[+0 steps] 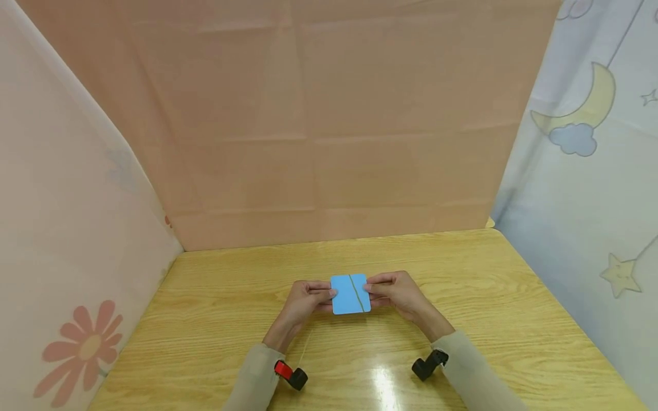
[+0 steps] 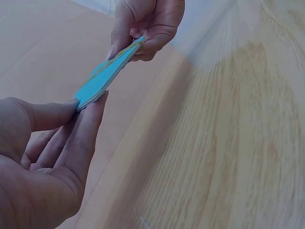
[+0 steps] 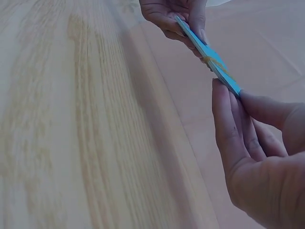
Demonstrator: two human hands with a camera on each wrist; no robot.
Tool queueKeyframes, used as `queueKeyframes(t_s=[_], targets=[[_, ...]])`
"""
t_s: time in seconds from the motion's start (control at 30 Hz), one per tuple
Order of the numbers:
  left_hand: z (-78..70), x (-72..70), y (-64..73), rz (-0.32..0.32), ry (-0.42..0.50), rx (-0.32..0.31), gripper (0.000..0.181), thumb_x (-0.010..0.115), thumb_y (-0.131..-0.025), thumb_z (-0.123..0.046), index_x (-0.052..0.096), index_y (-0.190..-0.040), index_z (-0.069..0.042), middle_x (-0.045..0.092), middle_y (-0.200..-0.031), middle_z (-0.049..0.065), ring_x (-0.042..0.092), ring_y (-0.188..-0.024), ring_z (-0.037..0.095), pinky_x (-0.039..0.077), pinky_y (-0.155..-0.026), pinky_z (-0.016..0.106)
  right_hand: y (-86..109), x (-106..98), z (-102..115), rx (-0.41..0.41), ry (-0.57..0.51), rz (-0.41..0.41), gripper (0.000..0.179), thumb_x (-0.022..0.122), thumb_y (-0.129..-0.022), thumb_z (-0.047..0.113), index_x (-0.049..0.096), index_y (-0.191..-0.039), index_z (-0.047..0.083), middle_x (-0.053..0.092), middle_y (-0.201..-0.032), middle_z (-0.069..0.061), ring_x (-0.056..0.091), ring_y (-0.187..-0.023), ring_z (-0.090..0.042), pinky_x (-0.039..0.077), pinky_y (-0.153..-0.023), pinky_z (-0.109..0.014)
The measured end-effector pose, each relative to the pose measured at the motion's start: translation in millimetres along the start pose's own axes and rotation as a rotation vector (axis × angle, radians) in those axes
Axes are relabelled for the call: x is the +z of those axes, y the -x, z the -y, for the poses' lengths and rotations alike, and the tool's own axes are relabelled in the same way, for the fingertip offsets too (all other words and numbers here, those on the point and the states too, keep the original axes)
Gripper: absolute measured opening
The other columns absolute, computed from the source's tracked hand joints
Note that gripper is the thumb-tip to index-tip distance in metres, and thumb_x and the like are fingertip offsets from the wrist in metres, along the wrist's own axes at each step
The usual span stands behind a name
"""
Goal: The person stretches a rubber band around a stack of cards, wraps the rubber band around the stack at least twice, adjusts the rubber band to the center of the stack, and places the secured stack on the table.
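Basically, both hands are on the same thing: a thin blue square stack (image 1: 341, 298) held up over the wood-look counter (image 1: 216, 331). Left hand (image 1: 299, 303) has its grip pinched on the left edge, thumb on top, and right hand (image 1: 405, 295) pinches the opposite edge likewise. A yellowish band (image 1: 356, 291) crosses the stack at a slant, nearer the right hand.
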State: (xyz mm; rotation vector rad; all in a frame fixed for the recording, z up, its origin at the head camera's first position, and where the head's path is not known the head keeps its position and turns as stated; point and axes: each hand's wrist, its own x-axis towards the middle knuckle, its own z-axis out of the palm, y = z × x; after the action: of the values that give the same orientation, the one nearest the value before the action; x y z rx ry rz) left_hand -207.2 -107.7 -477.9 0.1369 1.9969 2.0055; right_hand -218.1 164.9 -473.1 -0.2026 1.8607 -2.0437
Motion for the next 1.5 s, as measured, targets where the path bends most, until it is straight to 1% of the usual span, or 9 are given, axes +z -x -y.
queueKeyframes(t_s=[0.23,0.43,0.53,0.67,0.77,0.97,1.2,1.33,1.5], targets=[[0.7,2.0,-0.8,0.006,0.004,0.013,0.042,0.071,-0.1,-0.01,0.063,-0.136,0.01,0.078,-0.11,0.016,0.076,-0.086,0.012,0.068,-0.082,0.031,-2.8,-1.8,0.6,-0.045,0.061,-0.019,0.034,0.072,-0.099,0.005,0.067,-0.122,-0.02,0.08,-0.086,0.0,0.077,-0.073,-0.012,0.069,-0.077,-0.038],[2.7,5.8,-3.3,0.002,0.04,-0.003,0.05,0.073,-0.101,-0.018,0.06,-0.142,0.008,0.077,-0.118,0.017,0.077,-0.093,0.015,0.067,-0.086,0.031,-1.5,-4.6,6.6,-0.067,0.115,-0.038,0.033,0.071,-0.1,0.006,0.067,-0.121,-0.019,0.079,-0.089,-0.001,0.076,-0.074,-0.013,0.069,-0.079,-0.042],[5.9,8.9,-5.1,0.004,0.055,0.002,0.052,0.071,-0.102,-0.022,0.058,-0.144,0.007,0.076,-0.119,0.014,0.076,-0.097,0.014,0.066,-0.091,0.033,-1.5,-5.2,9.9,-0.065,0.121,-0.062,0.031,0.071,-0.1,0.006,0.068,-0.12,-0.018,0.079,-0.09,-0.003,0.076,-0.075,-0.014,0.069,-0.078,-0.039],[11.1,17.1,-7.1,0.001,0.125,-0.006,0.049,0.069,-0.104,-0.026,0.062,-0.14,0.007,0.075,-0.111,0.004,0.075,-0.096,0.012,0.065,-0.095,0.033,-1.9,-7.5,12.9,-0.061,0.11,-0.099,0.03,0.07,-0.1,0.005,0.068,-0.119,-0.018,0.078,-0.091,-0.004,0.075,-0.076,-0.014,0.069,-0.076,-0.034],[15.8,27.7,-7.5,-0.019,0.212,-0.039,0.045,0.07,-0.103,-0.029,0.066,-0.134,0.004,0.073,-0.103,0.0,0.073,-0.092,0.01,0.065,-0.09,0.029,-1.8,-10.1,14.7,-0.063,0.1,-0.123,0.031,0.069,-0.1,0.004,0.067,-0.12,-0.019,0.078,-0.091,-0.003,0.076,-0.076,-0.014,0.068,-0.076,-0.033],[24.9,57.4,-7.8,-0.084,0.344,-0.075,0.035,0.078,-0.098,-0.031,0.07,-0.116,-0.002,0.069,-0.095,0.002,0.067,-0.085,0.01,0.061,-0.079,0.022,-1.3,-15.0,16.9,-0.075,0.086,-0.151,0.037,0.069,-0.101,0.007,0.064,-0.128,-0.018,0.078,-0.093,0.0,0.076,-0.078,-0.012,0.068,-0.077,-0.031],[29.2,90.4,-7.1,-0.046,0.467,-0.032,0.043,0.074,-0.101,-0.019,0.063,-0.131,0.01,0.076,-0.111,0.013,0.078,-0.099,0.02,0.064,-0.099,0.04,1.1,-20.2,15.6,-0.066,0.053,-0.169,0.044,0.07,-0.102,0.01,0.06,-0.135,-0.017,0.077,-0.092,0.003,0.075,-0.08,-0.01,0.068,-0.079,-0.028],[28.8,106.4,-8.0,-0.081,0.489,-0.033,0.039,0.077,-0.098,-0.018,0.068,-0.122,0.012,0.076,-0.114,0.025,0.078,-0.107,0.032,0.063,-0.1,0.046,1.5,-22.1,14.7,-0.065,0.027,-0.171,0.043,0.07,-0.102,0.009,0.059,-0.134,-0.018,0.077,-0.091,0.004,0.075,-0.08,-0.009,0.067,-0.079,-0.027],[27.1,121.3,-8.5,-0.116,0.493,-0.024,0.039,0.078,-0.097,-0.02,0.071,-0.117,0.013,0.073,-0.121,0.032,0.074,-0.115,0.041,0.063,-0.099,0.046,1.6,-24.5,16.4,-0.066,0.011,-0.17,0.042,0.069,-0.103,0.009,0.059,-0.134,-0.017,0.076,-0.091,0.005,0.075,-0.079,-0.008,0.067,-0.078,-0.026]])
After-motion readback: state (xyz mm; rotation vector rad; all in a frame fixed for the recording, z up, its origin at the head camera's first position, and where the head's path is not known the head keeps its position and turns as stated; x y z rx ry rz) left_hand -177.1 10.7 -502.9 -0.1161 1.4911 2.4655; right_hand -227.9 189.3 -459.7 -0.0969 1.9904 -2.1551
